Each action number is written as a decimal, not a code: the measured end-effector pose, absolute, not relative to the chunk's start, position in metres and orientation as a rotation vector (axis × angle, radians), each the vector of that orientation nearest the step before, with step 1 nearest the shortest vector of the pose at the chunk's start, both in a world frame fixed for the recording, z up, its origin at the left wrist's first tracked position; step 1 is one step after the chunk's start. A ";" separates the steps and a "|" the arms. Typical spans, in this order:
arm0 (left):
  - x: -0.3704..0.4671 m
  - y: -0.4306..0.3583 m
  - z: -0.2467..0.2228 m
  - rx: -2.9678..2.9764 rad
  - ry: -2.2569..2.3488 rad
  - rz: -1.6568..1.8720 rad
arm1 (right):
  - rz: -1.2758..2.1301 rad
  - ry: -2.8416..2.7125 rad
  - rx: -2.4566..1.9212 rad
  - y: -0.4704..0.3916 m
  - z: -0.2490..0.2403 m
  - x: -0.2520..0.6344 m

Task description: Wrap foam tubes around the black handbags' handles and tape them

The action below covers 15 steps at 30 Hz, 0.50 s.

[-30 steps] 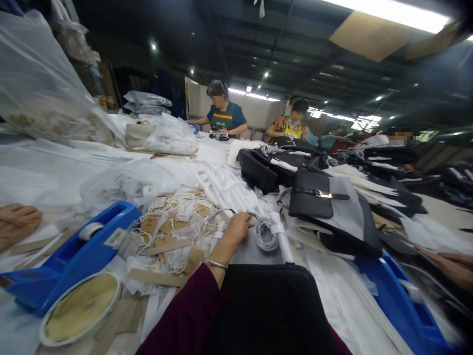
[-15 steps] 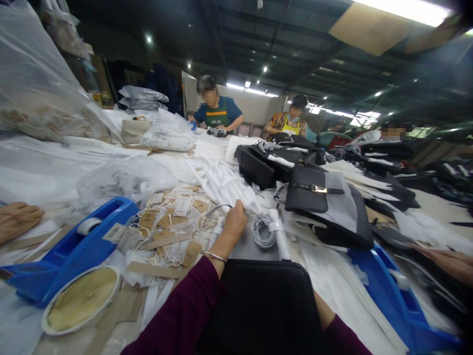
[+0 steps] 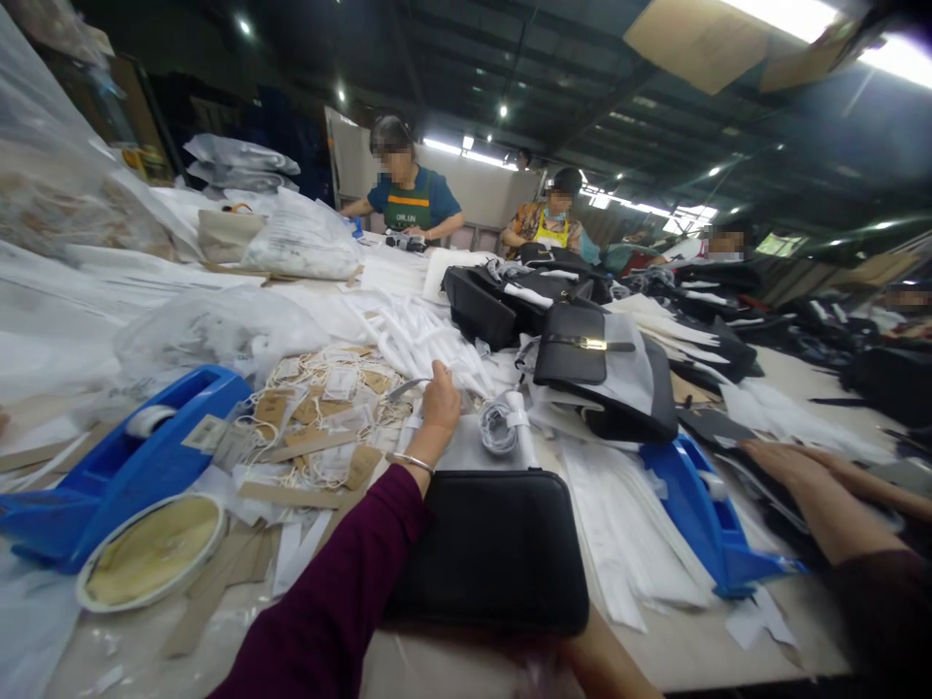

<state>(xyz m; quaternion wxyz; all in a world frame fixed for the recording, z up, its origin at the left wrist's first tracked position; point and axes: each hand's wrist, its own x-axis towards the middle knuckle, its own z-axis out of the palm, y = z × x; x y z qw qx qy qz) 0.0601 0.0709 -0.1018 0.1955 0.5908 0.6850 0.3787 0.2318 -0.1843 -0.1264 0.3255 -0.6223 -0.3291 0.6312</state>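
Observation:
A black bag (image 3: 502, 553) with rounded corners lies in front of me, its flat side up. Beyond its far edge my left hand (image 3: 441, 403) is closed, thumb and fingers pinched together at the end of a thin grey strap (image 3: 406, 388). A coiled grey strap or cord (image 3: 498, 428), bound with a white wrap, lies just right of that hand. My right forearm comes in at the near right corner of the bag; the right hand (image 3: 582, 631) is mostly hidden under or behind it, fingers out of sight.
Blue tape dispensers (image 3: 146, 456) (image 3: 710, 515) stand at left and right. A round tub of yellowish paste (image 3: 152, 553) and tangled tags (image 3: 327, 417) lie left. More black bags (image 3: 582, 359) are piled ahead. A co-worker's hands (image 3: 793, 466) work at right; two people stand across the table.
The view has shifted, showing more of the black bag's near edge, which now looks tilted up less. My left hand remains at the grey strap. The co-worker's hands at right show more fully.

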 end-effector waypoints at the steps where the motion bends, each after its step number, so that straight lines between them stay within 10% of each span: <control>1: 0.061 0.070 -0.102 1.658 1.925 1.061 | 1.742 -0.828 -1.615 -0.195 -0.128 0.228; 15: 0.072 0.071 -0.110 1.827 1.952 1.078 | 2.030 -0.546 -1.268 -0.236 -0.121 0.123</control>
